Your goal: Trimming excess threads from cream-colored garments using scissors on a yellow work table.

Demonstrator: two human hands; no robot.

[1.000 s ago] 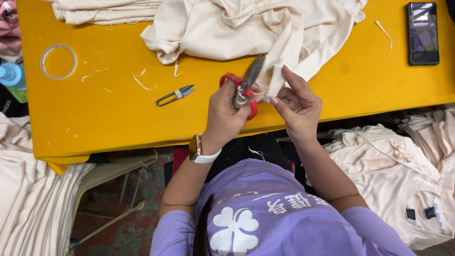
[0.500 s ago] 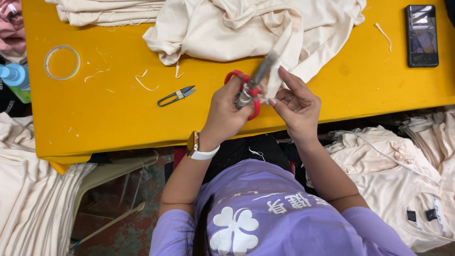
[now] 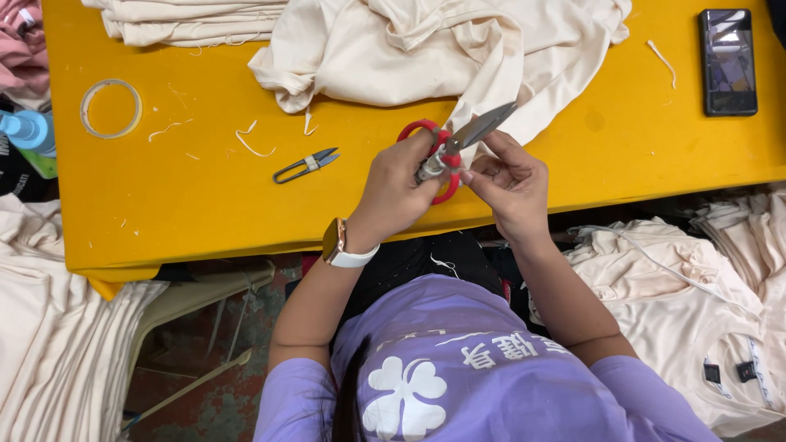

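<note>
My left hand (image 3: 397, 192), with a watch on the wrist, is shut on red-handled scissors (image 3: 479, 127); the blades point up and to the right. My right hand (image 3: 512, 184) sits just right of the scissors, its fingertips pinching a strip of the cream garment (image 3: 426, 41) next to the blades. That garment lies crumpled on the yellow table (image 3: 205, 213), and one fold hangs down to my hands at the table's near edge. What exactly is between the blades is hidden by my fingers.
Small thread snips (image 3: 305, 165) lie left of my hands among thread scraps. A tape ring (image 3: 110, 108) and a blue bottle (image 3: 24, 131) are at far left, a phone (image 3: 727, 61) at far right. Folded cream garments (image 3: 180, 20) lie at the back; more are piled on the low right (image 3: 679, 295) and the low left (image 3: 49, 327).
The scissors have tipped from nearly upright to pointing further right. Both hands have stayed together at the table edge, with the right fingers working along the fabric strip.
</note>
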